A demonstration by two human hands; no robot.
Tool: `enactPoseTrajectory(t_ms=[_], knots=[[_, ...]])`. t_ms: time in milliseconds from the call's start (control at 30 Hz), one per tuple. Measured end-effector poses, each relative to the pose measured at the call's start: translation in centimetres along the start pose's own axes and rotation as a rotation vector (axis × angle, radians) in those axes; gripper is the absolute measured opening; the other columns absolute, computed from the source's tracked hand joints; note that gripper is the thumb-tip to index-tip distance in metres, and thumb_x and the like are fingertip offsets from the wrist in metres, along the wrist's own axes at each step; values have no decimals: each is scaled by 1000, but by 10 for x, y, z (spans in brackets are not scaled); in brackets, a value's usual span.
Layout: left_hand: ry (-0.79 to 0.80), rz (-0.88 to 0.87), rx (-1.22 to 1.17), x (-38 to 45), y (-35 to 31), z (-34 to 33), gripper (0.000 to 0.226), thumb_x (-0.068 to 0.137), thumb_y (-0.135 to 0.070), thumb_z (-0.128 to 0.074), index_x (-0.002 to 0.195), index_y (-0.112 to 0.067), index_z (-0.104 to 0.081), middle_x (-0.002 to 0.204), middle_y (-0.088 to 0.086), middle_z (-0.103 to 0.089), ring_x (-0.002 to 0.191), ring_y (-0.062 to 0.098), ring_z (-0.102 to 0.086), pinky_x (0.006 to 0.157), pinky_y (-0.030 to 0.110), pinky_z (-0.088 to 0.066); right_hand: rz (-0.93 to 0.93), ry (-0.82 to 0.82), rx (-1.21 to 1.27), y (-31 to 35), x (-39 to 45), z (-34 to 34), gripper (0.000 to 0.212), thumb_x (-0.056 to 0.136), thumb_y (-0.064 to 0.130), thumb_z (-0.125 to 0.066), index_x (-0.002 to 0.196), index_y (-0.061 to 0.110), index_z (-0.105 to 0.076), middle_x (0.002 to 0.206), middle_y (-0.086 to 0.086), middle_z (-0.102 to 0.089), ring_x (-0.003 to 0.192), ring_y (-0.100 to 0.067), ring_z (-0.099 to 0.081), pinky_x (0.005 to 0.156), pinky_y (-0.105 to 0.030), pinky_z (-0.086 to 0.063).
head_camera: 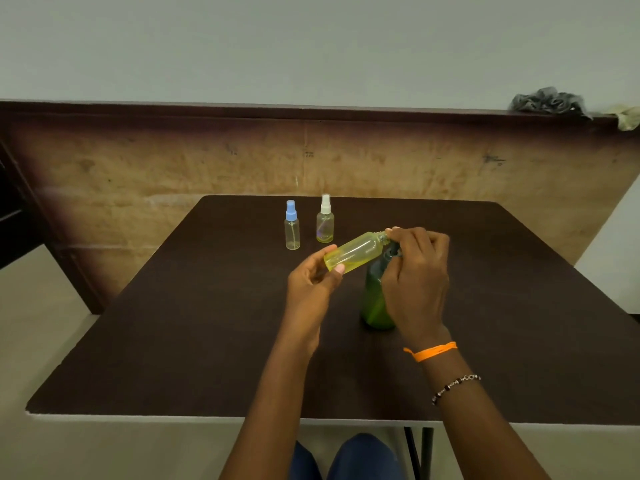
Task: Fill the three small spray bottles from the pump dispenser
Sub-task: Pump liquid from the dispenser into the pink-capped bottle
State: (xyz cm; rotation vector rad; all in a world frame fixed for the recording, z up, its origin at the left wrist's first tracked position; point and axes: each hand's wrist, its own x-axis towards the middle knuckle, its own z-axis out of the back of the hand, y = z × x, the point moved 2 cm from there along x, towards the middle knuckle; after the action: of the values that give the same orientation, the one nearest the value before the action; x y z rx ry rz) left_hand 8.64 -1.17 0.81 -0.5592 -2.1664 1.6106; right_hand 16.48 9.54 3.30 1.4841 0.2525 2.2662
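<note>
At the centre of the head view, the left hand (313, 282) pinches the base of an uncapped small bottle (355, 252) and holds it tilted, neck up and to the right, probably so its mouth meets the spout of the green dispenser (375, 299) standing just below and right of it. The right hand (415, 271) curls its fingers over the dispenser's top at the bottle's neck, seemingly to press the pump or steady the mouth; which one cannot be told. The held bottle looks yellowish, though how much liquid it holds is hard to judge. Above and left of it, 2 capped bottles stand upright on the table (173, 341), out of the way: the blue-capped bottle (292, 226) looks empty, the white-capped bottle (325, 220) shows a thin yellow layer. The pump head and spout are hidden behind the right hand, and the held bottle's cap is not visible. At the upper right, a grey cloth (550, 102) lies on the ledge.
</note>
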Motion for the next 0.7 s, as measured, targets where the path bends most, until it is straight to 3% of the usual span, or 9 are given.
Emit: enactPoseTrajectory(t_ms=[133, 333, 567, 700], knots=[[1, -5, -26, 1, 1, -1, 33, 89, -2, -57, 119, -15, -59, 112, 0, -66, 109, 13, -60, 93, 26, -48, 45, 0, 59, -2, 10, -1, 39, 78, 7, -32, 92, -3, -67, 87, -13, -63, 86, -27, -52, 72, -26, -39], [-7, 10, -41, 4, 5, -1, 37, 89, 0, -55, 124, -13, -56, 109, -3, -65, 107, 11, -60, 90, 23, -49, 119, -143, 11, -14, -11, -18, 29, 84, -5, -43, 101, -7, -67, 98, -20, -67, 88, -32, -60, 83, -35, -49], [7, 8, -64, 2, 3, 0, 37, 89, 0, -55, 124, -10, -56, 112, 1, -65, 108, 13, -61, 90, 23, -49, 112, -39, -44, -4, 7, -3, 29, 81, 4, -40, 87, -3, -67, 82, -13, -63, 80, -29, -58, 64, -34, -48], [9, 12, -67, 2, 2, -1, 35, 89, -1, -56, 122, -13, -57, 113, 1, -65, 108, 12, -61, 89, 22, -49, 37, -26, 23, -2, 12, -2, 34, 77, 8, -35, 85, 0, -67, 82, -11, -64, 79, -28, -57, 66, -31, -43]])
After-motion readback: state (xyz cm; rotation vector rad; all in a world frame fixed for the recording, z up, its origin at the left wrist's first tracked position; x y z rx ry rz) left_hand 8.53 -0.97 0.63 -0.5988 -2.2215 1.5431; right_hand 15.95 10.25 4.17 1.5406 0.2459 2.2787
